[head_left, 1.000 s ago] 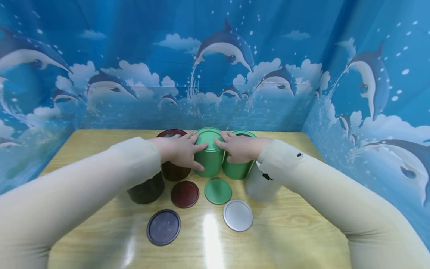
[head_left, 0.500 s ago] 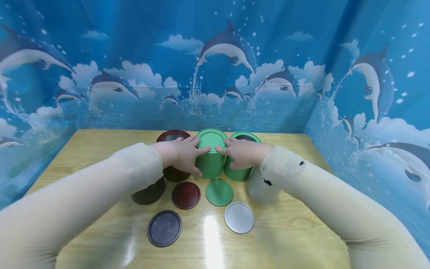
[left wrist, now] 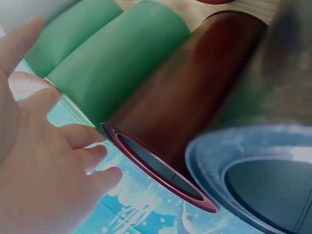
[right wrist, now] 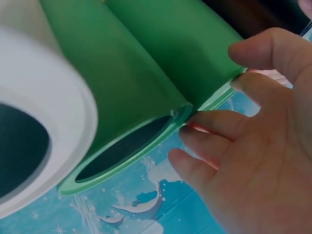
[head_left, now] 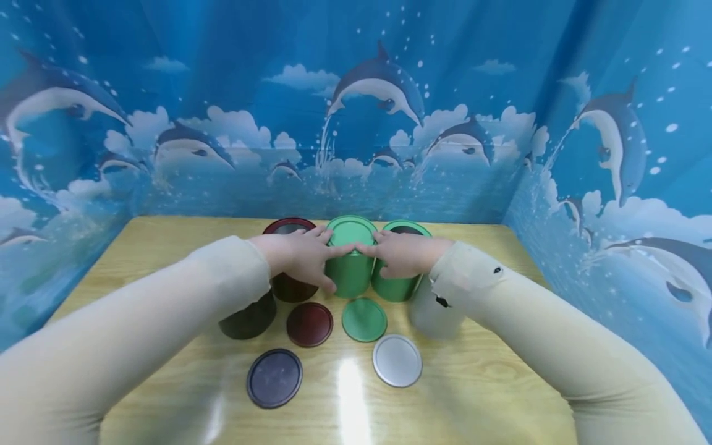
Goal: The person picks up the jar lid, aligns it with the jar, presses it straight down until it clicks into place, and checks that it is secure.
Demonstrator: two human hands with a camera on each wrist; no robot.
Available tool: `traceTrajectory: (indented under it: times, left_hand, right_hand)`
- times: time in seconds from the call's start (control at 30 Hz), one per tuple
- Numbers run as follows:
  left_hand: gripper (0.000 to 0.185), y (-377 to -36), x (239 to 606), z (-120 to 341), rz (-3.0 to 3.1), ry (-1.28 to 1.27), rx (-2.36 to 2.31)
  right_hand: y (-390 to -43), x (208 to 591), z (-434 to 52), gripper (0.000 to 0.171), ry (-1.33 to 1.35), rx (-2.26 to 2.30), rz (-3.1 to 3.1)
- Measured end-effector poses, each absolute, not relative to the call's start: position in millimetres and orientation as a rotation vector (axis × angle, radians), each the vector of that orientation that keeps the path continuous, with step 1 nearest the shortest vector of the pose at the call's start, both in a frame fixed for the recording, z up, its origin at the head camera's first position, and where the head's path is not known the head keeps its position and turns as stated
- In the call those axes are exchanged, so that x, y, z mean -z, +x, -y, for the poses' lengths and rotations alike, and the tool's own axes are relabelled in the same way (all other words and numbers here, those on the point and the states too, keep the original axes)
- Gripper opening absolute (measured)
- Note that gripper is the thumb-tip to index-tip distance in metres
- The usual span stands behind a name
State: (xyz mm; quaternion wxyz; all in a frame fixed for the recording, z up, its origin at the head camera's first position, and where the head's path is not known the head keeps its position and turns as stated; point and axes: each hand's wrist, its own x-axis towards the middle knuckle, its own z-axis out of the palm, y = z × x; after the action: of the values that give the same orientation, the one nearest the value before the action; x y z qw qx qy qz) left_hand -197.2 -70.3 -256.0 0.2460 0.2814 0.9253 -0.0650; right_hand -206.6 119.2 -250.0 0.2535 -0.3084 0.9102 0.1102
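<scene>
In the head view a green can (head_left: pixel 350 275) with a green lid (head_left: pixel 351 230) on top stands at the middle of a row. Its lid lies under the fingertips of my left hand (head_left: pixel 305 256) and right hand (head_left: pixel 405 252), fingers spread and fairly straight. The index fingertips meet at the lid's near edge. Left of it is a dark red can (head_left: pixel 292 290), open-topped, partly hidden by my left hand; the left wrist view shows its hollow mouth. A second green can (head_left: pixel 394 288) stands on the right, open at the top, beneath my right hand.
A dark can (head_left: pixel 250 320) and a whitish can (head_left: pixel 436 316) flank the row, partly covered by the sleeves. Loose lids lie in front: dark red (head_left: pixel 309 324), green (head_left: pixel 364 320), black (head_left: pixel 274 378) and silver (head_left: pixel 397 361). A dolphin-print curtain (head_left: pixel 250 179) hangs behind the wooden table.
My two index fingertips have slid toward each other and now meet at the lid's near edge. The cans and loose lids stay in place; the head view has shifted slightly.
</scene>
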Motion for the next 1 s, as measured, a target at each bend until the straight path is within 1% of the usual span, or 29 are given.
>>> traceTrajectory:
  times: [0.2,0.33,0.5,0.57,0.63,0.73,0.87,1.0]
  left_hand:
    - [0.078,-196,260,71,-2.526,0.798,0.105]
    - [0.078,-195,262,74,-2.531,0.813,0.106]
    - [0.073,-199,256,72,-2.556,0.817,0.124]
    - [0.072,-204,252,68,-2.583,0.8,0.122]
    - [0.075,-210,250,65,-2.607,0.778,0.125]
    - [0.085,-218,253,61,-2.617,0.753,0.124]
    - [0.094,-225,260,55,-2.556,0.766,0.142]
    - [0.095,-228,261,50,-2.538,0.782,0.177]
  right_hand:
    - [-206,255,-119,0.063,-0.863,-0.295,-2.483]
    - [-207,257,-118,0.063,-0.881,-0.306,-2.492]
    - [-210,256,-120,0.064,-0.88,-0.279,-2.51]
    - [-213,253,-121,0.068,-0.862,-0.266,-2.529]
    - [-218,252,-119,0.076,-0.848,-0.256,-2.542]
    - [-224,252,-115,0.087,-0.845,-0.237,-2.538]
    - [-230,255,-110,0.092,-0.835,-0.235,-2.493]
    - [-230,256,-106,0.095,-0.781,-0.258,-2.48]
